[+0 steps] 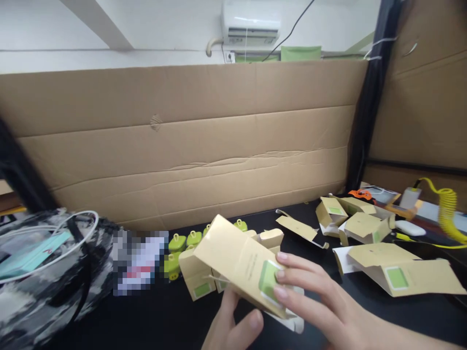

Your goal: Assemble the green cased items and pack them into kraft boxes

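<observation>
Between both hands, above the black table, is a tan cardboard box [242,260] with a green printed square; its long flap stands open toward the upper left. My right hand [314,294] has its fingertips on the printed face at the box's right end. Below the box, my left hand [235,323] supports its underside, with the thumb showing and some fingers hidden. White inner flaps stick out at the lower right end. Just behind stand more tan boxes [197,277], partly covered by the held one. Small green cases with loops [177,243] sit beside them.
Several open, part-folded tan boxes [365,226] lie at the right. A coiled yellow cord [447,204] and a white mouse-like object [410,227] are at far right. A camouflage-patterned bag [98,262] with white cables is at left. A cardboard wall [204,146] borders the back.
</observation>
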Demonstrator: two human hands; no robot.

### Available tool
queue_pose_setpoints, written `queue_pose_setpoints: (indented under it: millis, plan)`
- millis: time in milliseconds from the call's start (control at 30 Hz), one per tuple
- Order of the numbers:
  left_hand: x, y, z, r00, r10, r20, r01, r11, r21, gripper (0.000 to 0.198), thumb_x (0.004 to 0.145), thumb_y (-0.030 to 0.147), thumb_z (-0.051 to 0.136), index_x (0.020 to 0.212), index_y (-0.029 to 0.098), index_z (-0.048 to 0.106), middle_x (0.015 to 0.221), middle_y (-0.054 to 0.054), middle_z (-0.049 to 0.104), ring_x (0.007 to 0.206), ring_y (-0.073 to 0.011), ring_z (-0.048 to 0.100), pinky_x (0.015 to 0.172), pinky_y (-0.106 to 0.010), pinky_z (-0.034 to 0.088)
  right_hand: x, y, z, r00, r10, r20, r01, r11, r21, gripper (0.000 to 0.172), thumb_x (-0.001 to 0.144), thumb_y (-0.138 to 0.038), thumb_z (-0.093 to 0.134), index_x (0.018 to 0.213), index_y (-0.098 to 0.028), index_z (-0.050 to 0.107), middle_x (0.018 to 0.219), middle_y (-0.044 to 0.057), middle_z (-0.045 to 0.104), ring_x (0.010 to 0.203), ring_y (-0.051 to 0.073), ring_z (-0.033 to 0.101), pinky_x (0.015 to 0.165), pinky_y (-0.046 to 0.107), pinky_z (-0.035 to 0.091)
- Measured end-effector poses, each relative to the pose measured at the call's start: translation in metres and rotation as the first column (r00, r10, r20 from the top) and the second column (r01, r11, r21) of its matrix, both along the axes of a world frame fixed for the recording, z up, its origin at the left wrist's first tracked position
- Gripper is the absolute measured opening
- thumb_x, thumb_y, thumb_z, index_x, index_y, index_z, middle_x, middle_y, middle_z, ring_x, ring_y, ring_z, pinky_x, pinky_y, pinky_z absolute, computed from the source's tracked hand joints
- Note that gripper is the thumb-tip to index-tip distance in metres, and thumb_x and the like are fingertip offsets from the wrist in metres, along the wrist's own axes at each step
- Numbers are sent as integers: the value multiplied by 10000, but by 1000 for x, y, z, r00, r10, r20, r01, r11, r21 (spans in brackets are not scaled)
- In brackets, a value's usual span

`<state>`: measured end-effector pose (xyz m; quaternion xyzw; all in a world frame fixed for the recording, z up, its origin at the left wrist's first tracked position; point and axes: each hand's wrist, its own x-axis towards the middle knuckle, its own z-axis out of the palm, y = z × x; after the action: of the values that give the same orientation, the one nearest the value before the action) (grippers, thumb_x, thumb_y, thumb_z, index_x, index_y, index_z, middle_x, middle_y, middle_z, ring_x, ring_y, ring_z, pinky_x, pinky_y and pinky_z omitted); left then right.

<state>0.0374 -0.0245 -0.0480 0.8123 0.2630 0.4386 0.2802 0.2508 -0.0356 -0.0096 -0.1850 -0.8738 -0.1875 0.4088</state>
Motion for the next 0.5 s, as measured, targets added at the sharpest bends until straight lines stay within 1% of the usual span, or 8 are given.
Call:
queue_pose_setpoints:
  millis: [133,167,233,300,333,400,467,500]
  plan:
    - [-3,-1,3,992,-76,103,62,989,133,656,789,211,649,1327,424,339,1428,-36,390,1236,-290,482,1004,-464,435,8,5,-3,984,136,111,-127,988,-85,471,824,-142,580,1253,-133,385,1135,119,583,1265,222,425,1064,401,380]
    - [-3,1,3,988,-90,121,71,985,159,693,759,199,683,1320,419,341,1421,-42,388,1238,-296,475,1013,-479,416,11,5,-4,981,146,128,-131,985,-116,473,828,-161,581,1257,-133,383,1145,119,581,1264,210,427,1068,382,377]
    - [-4,5,3,983,-117,144,92,981,173,723,736,147,691,1316,395,337,1359,-59,452,1214,-288,497,1009,-477,414,14,5,-5,986,129,107,-112,982,-152,449,838,-239,582,1241,-132,412,1177,129,560,1272,200,418,1054,326,399]
    - [-3,7,3,970,-138,199,121,988,93,686,758,123,657,1304,386,335,1324,-61,507,1176,-260,538,986,-425,444,15,5,-6,994,94,57,-87,989,-119,397,833,-313,600,1175,-152,481,1151,123,561,1245,206,446,1026,297,432]
    - [-2,7,3,958,-153,241,153,988,19,661,775,129,646,1297,388,333,1294,-54,544,1147,-239,564,966,-386,463,15,5,-6,996,84,43,-80,994,-76,348,826,-318,616,1126,-169,522,1083,100,587,1184,203,502,1024,296,435]
    - [1,5,3,923,-160,349,217,967,-131,595,804,168,641,1266,398,345,1226,-32,604,1089,-204,605,929,-332,486,12,7,-6,995,83,58,-83,996,14,216,822,-265,633,1023,-197,594,873,26,623,944,165,623,1042,298,418]
    - [6,2,3,893,-142,427,259,938,-229,527,813,213,647,1225,395,374,1185,-20,628,1060,-193,619,922,-326,482,8,9,-7,992,83,100,-89,994,59,154,838,-180,607,986,-210,636,736,-24,620,751,118,638,1045,286,409]
    - [8,0,3,882,-141,450,275,929,-248,489,818,234,644,1205,389,389,1183,-21,627,1056,-194,620,919,-327,480,6,10,-9,990,81,119,-89,994,59,172,854,-154,581,1003,-211,645,729,-27,632,736,110,638,1039,286,414]
